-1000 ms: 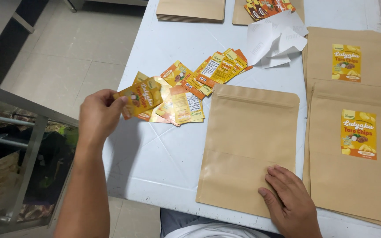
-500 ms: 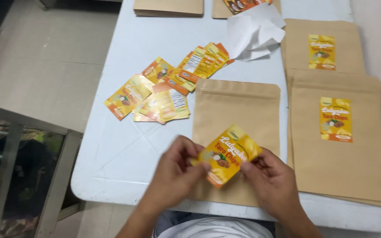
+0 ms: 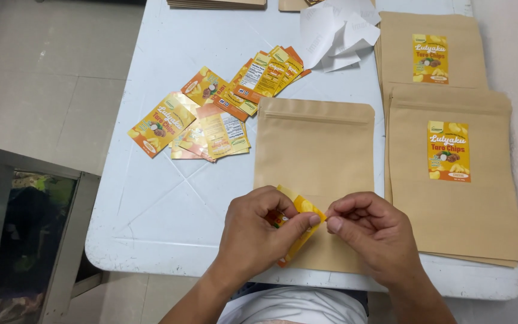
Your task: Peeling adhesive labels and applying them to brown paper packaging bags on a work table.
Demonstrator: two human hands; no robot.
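My left hand (image 3: 259,231) and my right hand (image 3: 370,237) both pinch one orange and yellow sticker label (image 3: 300,223) at the near edge of the white table (image 3: 151,210). The hands meet over the lower part of a blank brown kraft pouch (image 3: 316,150) that lies flat. The label is partly hidden by my left fingers. To the left, a loose spread of the same orange labels (image 3: 211,114) lies on the table.
Two stacks of brown pouches with labels stuck on lie at the right (image 3: 454,174) and far right (image 3: 433,51). Crumpled white backing papers (image 3: 337,27) sit at the back. More pouches (image 3: 217,3) lie at the far edge. A dark metal frame (image 3: 25,234) stands left of the table.
My left hand took a label from the spread and brought it to the near edge. My right hand left the pouch and joined it. The label is now gripped tighter and turned more edge-on.
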